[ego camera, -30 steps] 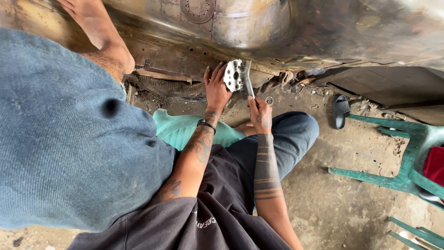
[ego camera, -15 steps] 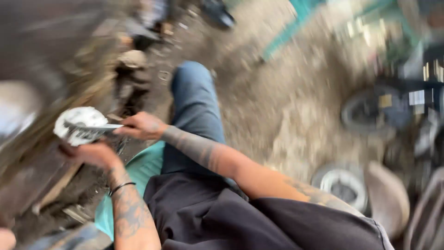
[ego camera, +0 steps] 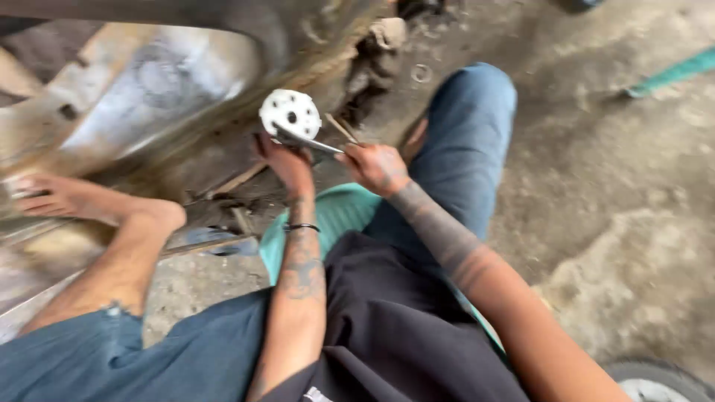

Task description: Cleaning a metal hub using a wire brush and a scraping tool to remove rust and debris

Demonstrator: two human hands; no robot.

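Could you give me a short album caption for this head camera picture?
Left hand steadies a white round metal part while right hand holds a thin tool against it.

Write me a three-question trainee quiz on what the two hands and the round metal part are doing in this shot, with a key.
1. True or false: the left hand holds the round pale metal disc with holes up in front of the rusty metal body panel.
2. Multiple choice: the right hand grips
A. a green plastic cup
B. a thin metal tool laid against the disc
C. nothing
3. Fill in: the person sits on a ____-coloured seat, one knee in blue jeans raised.

Key: 1 true; 2 B; 3 turquoise.
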